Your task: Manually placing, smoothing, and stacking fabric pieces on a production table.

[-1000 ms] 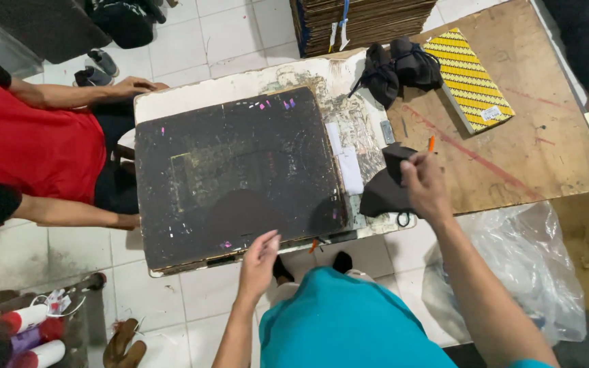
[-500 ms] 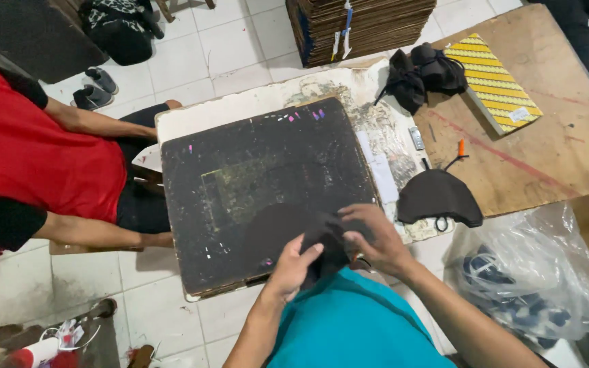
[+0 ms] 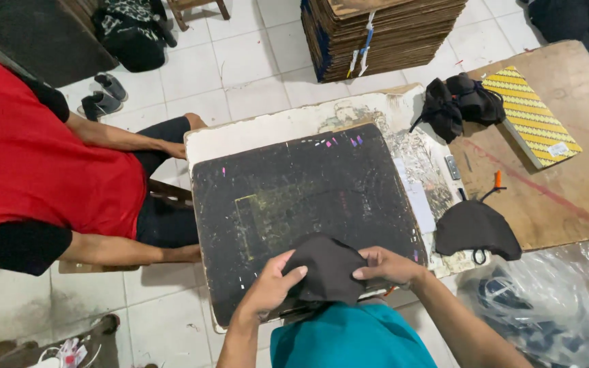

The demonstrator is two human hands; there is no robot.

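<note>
Since a second ago, right hand brought in from the dark mask pile at its outer side to the near edge of the black board; left hand likewise closed in, so both now meet on one dark fabric mask.

Item: dark fabric mask. Lies on the board's near edge, between the two hands. Left hand: thumb laid on top of the cloth, fingers curled under it, a pinching hold. Right hand: fingers bent over the mask's far-right rim, gripping it; fingertips partly buried in the fabric. Lower margin of the mask hidden behind the person's teal shirt.

Item: black board. Scuffed, flecked with paint, extends away from both hands; sits on a white, stained table.

Item: dark mask pile. Just beyond the right hand's outer side, ear loop showing; how many pieces it holds cannot be made out.

Item: clear plastic bag. Below the right forearm; dark contents blurred, cut off by the frame.

Item: second person in red shirt. Seated beyond the left hand; partly out of frame.

Item: yellow patterned book and black bundle, far beyond the right hand.
</note>
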